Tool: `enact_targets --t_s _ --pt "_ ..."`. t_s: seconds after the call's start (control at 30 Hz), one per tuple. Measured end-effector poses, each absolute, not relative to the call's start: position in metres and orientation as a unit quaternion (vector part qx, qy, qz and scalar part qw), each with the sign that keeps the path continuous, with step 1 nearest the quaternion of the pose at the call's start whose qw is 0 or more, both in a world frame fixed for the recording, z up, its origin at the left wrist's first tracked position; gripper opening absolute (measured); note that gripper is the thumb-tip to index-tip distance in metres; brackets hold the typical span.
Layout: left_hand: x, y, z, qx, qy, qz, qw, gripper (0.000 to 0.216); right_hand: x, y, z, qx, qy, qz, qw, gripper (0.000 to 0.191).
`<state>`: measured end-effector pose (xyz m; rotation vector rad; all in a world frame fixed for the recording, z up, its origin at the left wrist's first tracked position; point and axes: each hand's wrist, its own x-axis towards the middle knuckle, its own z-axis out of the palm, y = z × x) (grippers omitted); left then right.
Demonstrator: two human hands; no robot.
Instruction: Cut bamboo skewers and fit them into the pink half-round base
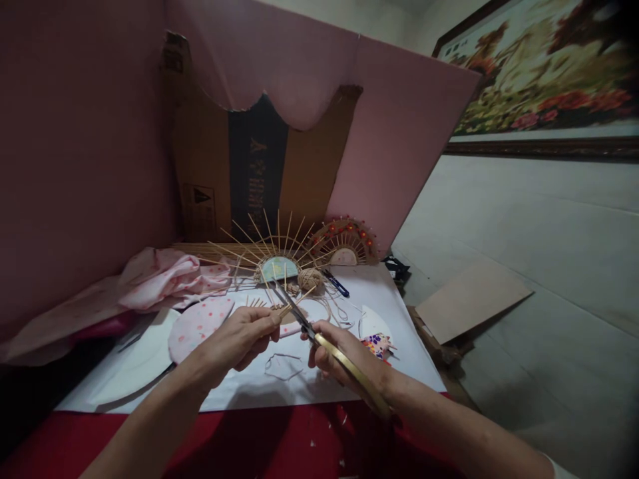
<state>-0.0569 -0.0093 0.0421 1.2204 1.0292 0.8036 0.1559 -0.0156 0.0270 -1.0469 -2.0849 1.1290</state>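
My left hand (249,334) is closed, pinching some thin wooden sticks (284,309) between thumb and fingertips over the white sheet. Gold-handled scissors (349,367) are gripped in my right hand (333,352), their dark blades pointing up and left, close beside the sticks. Whether the blades touch a stick I cannot tell. Just beyond the hands stands a half-round frame of radiating sticks with a pale green half-disc (277,269) at its base. A ball of twine (310,279) lies at its right, with loose cord (339,309) nearby.
A finished-looking fan with red beads (349,233) leans at the back right. Blue-handled snips (336,284) lie before it. Pink dotted cloth (170,279), a dotted round piece (197,326) and a white curved card (144,362) are at left. Floral fabric scraps (378,344) lie right.
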Motion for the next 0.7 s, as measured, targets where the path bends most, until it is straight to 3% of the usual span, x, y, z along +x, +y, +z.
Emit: enact_targets --t_s 0.7 --pt "-0.0534 -0.0071 0.043 0.585 0.462 0.31 0.591 0.036 0.1541 -0.0198 0.0221 -0.386 -0.772 0.417 0.283 0.052"
